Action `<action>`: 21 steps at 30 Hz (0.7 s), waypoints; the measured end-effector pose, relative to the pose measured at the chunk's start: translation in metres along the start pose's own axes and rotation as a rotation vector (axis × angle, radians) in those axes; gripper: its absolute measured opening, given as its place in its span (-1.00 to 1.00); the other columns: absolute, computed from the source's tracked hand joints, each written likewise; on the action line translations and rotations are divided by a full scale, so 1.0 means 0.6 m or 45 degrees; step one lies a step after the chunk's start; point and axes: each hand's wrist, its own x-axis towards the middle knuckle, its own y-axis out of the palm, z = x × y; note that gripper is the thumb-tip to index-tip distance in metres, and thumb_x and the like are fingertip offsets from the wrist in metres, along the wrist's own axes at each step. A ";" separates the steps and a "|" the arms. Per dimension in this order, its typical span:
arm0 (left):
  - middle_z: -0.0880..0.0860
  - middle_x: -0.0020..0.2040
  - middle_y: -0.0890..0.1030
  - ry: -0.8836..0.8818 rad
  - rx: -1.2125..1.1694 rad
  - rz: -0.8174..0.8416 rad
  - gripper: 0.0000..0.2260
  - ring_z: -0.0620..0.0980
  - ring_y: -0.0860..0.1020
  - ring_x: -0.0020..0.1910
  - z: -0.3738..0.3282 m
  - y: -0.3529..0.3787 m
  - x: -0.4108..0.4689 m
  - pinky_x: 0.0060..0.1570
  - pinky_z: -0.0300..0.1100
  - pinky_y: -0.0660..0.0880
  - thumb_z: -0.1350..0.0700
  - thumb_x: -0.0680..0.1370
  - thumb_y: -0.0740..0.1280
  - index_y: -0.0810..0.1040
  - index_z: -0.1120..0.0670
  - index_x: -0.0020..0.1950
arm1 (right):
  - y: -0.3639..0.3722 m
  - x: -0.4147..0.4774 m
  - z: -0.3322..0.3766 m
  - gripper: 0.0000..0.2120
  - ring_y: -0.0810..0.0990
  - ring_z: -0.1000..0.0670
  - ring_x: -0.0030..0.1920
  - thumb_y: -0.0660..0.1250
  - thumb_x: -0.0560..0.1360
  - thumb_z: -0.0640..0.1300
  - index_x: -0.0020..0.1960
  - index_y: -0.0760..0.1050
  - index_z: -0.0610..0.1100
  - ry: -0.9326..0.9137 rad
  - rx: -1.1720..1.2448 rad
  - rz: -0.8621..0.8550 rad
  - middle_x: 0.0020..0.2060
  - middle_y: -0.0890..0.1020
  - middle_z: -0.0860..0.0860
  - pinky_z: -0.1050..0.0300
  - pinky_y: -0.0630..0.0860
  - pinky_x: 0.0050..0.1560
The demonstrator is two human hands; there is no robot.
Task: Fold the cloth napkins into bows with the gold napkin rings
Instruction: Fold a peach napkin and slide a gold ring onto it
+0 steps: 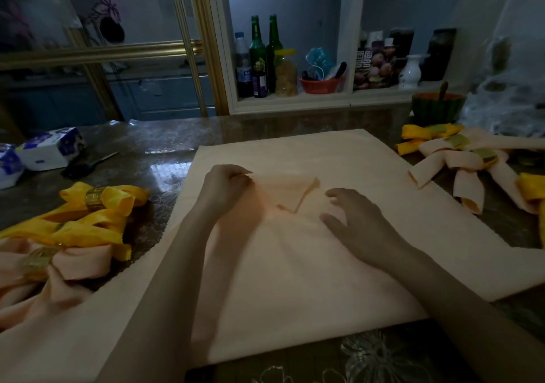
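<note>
Hands atop the peach napkin

Left arm: is extended forward from the lower left, forearm bare.
Left hand: is held knuckles up, fingers curled, with an edge of the napkin pinched at the fingertips.
Right arm: is stretched in from the lower right, bare.
Right hand: is held palm down, fingers spread and relaxed, nothing gripped.

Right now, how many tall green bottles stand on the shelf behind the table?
2. The left green bottle stands beside the clear plastic bottle; the right green bottle stands behind the yellow-lidded jar. More may be hidden.
</note>
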 end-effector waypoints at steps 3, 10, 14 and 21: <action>0.03 -0.01 0.57 -0.024 -0.152 0.082 -0.77 -0.14 0.51 -0.12 -0.007 -0.025 -0.002 -0.18 -0.32 0.43 0.28 0.57 0.21 0.59 0.06 0.09 | -0.012 0.008 -0.030 -0.41 0.27 -0.03 0.42 0.22 0.56 0.05 0.51 0.09 -0.06 0.135 0.001 -0.033 0.46 0.26 -0.02 0.04 0.21 0.40; 0.08 -0.23 0.58 -0.002 -0.133 0.183 -0.72 -0.04 0.50 -0.30 -0.023 -0.046 -0.002 -0.18 -0.18 0.44 -0.04 0.60 0.19 0.60 0.09 -0.11 | -0.022 0.011 -0.054 -0.47 0.35 -0.05 0.34 0.18 0.57 0.11 0.44 0.26 -0.12 0.171 -0.166 0.106 0.39 0.36 -0.07 0.11 0.28 0.28; 0.12 -0.15 0.57 -0.100 0.174 0.168 -0.74 -0.05 0.48 -0.24 -0.015 -0.007 0.030 -0.23 -0.22 0.37 0.07 0.61 0.20 0.60 0.21 -0.02 | -0.019 0.006 -0.046 -0.42 0.27 -0.06 0.42 0.15 0.58 0.11 0.51 0.10 -0.08 0.167 -0.207 0.115 0.45 0.27 -0.07 0.08 0.21 0.37; 0.17 0.28 0.46 -0.420 0.172 0.353 -0.49 0.12 0.47 0.21 0.021 0.038 0.091 0.16 -0.09 0.41 -0.02 0.48 0.40 0.40 0.19 0.34 | -0.003 0.002 -0.011 -0.59 0.13 0.09 0.48 0.14 0.62 -0.06 0.46 0.24 -0.03 -0.183 -0.110 0.070 0.48 0.23 0.05 0.50 -0.15 0.26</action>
